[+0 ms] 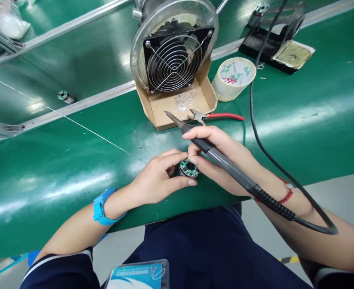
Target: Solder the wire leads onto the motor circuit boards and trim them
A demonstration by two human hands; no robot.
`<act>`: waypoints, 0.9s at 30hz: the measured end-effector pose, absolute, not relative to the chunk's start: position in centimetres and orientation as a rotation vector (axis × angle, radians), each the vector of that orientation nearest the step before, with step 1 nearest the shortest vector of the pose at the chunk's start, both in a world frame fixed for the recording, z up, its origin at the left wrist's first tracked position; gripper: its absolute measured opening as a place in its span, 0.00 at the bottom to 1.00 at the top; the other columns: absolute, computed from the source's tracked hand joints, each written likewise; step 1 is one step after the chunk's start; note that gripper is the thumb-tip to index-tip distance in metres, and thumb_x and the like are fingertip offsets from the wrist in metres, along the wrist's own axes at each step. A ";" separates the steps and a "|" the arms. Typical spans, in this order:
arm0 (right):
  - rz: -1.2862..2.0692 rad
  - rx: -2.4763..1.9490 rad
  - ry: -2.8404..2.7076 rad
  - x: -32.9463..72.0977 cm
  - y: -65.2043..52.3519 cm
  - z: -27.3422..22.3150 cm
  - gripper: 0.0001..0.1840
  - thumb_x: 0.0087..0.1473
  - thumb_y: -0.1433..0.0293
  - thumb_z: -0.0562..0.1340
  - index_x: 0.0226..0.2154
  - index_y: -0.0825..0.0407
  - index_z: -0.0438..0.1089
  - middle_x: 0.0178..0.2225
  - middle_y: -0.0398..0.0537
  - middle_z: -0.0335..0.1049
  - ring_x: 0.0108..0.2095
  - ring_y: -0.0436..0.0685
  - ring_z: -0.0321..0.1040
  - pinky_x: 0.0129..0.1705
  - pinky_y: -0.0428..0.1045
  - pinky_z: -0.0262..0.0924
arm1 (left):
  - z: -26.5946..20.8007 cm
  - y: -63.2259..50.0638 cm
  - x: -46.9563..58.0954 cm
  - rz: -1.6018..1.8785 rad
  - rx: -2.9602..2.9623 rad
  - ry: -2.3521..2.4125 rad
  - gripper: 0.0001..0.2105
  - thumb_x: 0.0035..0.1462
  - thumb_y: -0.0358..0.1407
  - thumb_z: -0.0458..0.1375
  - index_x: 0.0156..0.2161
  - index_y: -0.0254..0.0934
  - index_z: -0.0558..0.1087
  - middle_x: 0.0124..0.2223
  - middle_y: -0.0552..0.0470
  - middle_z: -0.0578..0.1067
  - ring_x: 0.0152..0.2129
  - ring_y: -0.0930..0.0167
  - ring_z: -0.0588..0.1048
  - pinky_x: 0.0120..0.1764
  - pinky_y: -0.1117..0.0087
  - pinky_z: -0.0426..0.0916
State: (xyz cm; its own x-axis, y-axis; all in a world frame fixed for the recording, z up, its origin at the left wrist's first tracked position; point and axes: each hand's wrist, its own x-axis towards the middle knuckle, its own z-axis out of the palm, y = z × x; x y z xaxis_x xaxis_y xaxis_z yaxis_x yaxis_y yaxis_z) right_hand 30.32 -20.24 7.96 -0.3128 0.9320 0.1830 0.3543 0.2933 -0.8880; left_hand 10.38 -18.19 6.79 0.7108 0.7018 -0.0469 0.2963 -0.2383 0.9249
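Note:
A small round motor (189, 168) with a green circuit board on top stands near the bench's front edge. Around its left side curl the fingers and thumb of my left hand (159, 174), gripping it. My right hand (222, 156) holds a soldering iron (222, 160) between thumb side and forefinger, its tip pointing away to the upper left, apart from the motor. The other fingertips of that hand touch the board's right edge; whether they pinch some small part is hidden. A blue strap circles my left wrist.
Beyond my hands, a round-framed fan (174, 66) stands at a cardboard tray (161, 114) holding metal clippings. Red-handled cutters (225, 116) lean on its rim. To the right are a tape roll (233, 78) and an iron stand (267, 50). Another motor (66, 96) is at back left. The iron's cable (252, 108) loops rightward.

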 end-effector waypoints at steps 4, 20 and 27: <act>0.911 -1.171 -1.828 30.1 -20.5 6.9 0.20 0.58 0.74 0.57 0.53 0.46 0.59 0.35 0.39 0.71 0.33 0.48 0.70 0.42 0.48 0.66 | 6.3 -17.9 10.5 0.438 1.883 0.821 0.18 0.58 0.42 0.65 0.51 0.37 0.73 0.34 0.55 0.66 0.26 0.76 0.63 0.30 0.73 0.61; 0.409 -1.254 -2.028 28.0 -20.2 3.8 0.24 0.55 0.74 0.60 0.54 0.48 0.60 0.47 0.49 0.74 0.49 0.60 0.70 0.51 0.58 0.65 | 4.1 -16.4 10.0 0.688 1.258 0.963 0.30 0.35 0.26 0.51 0.49 0.43 0.54 0.54 0.48 0.59 0.30 0.79 0.68 0.24 0.77 0.60; 0.436 -1.142 -1.833 26.4 -21.0 4.4 0.16 0.58 0.76 0.60 0.48 0.44 0.64 0.35 0.40 0.75 0.38 0.53 0.70 0.43 0.52 0.66 | 6.2 -17.4 10.2 0.695 1.246 0.789 0.31 0.39 0.25 0.53 0.52 0.44 0.53 0.53 0.48 0.62 0.33 0.76 0.70 0.27 0.76 0.67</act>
